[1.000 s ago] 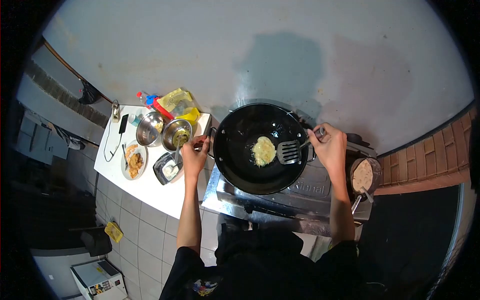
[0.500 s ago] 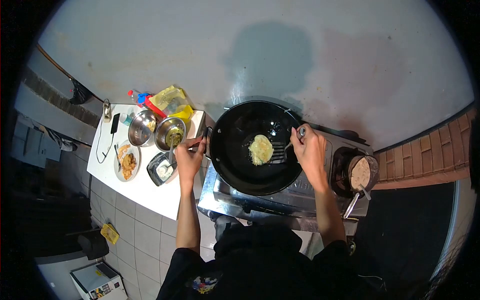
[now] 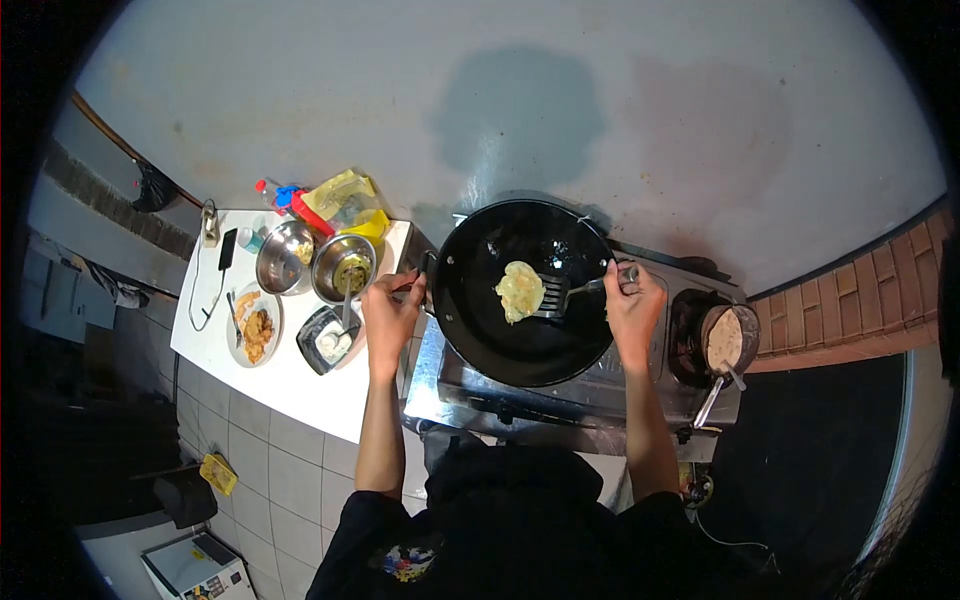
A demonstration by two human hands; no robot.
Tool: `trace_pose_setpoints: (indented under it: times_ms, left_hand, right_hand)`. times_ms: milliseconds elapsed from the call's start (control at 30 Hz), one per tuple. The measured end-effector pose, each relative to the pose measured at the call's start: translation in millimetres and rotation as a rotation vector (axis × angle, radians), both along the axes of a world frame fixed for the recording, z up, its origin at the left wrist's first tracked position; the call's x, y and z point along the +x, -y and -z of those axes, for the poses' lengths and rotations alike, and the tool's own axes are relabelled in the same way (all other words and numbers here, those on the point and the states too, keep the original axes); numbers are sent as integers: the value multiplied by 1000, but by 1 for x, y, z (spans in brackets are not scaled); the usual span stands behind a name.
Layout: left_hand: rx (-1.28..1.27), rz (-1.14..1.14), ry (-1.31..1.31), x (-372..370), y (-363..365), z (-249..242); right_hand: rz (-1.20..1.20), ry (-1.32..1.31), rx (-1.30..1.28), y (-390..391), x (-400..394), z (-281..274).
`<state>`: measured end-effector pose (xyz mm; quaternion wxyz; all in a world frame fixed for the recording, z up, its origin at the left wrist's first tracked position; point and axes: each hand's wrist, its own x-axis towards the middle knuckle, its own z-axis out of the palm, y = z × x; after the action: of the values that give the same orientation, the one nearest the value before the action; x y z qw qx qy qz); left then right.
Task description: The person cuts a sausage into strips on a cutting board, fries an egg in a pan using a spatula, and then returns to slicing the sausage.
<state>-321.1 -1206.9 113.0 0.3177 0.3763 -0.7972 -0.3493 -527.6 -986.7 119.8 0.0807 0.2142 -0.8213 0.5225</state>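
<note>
A large black wok sits on the stove. My left hand is closed around its left side handle. Near the wok's right rim, my right hand grips the handle of a slotted turner. The turner's metal head lies inside the wok, its front edge against the right side of a pale, lightly browned piece of food. Oil glistens on the wok's black surface around the food.
Left of the stove, a white table holds two steel bowls, a plate of fried food, a dark dish and a phone. A saucepan of pale mixture stands on the right burner. Behind rises a grey wall.
The wok has shifted slightly right with my left hand. My right hand has moved a little right and down, and the food sits farther left within the wok, the turner's head against it.
</note>
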Motion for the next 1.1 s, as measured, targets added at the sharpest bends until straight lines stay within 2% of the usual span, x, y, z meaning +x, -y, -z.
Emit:
trace_pose_setpoints:
  times_ms: [200, 267, 367, 533, 600, 833, 933, 1100]
  left_hand:
    - [48, 4, 16, -1, 0, -1]
    - [45, -1, 23, 0, 0, -2]
    - [-14, 13, 10, 0, 1, 0]
    - [94, -5, 18, 0, 1, -1]
    - [64, -3, 32, 0, 5, 3]
    - [45, 37, 41, 4, 11, 3]
    - [55, 53, 34, 5, 11, 3]
    - [5, 56, 27, 4, 13, 11]
  right_hand:
    - [29, -49, 1, 7, 4, -14]
    - [-1, -122, -76, 13, 7, -20]
    - [-45, -183, -48, 21, 13, -33]
    - [-83, -218, -48, 33, 21, -48]
    - [-118, -225, -75, 37, 24, -52]
    - [-102, -214, -118, 33, 23, -37]
    - [-1, -195, -88, 22, 20, -26]
    - [11, -86, -89, 18, 29, -13]
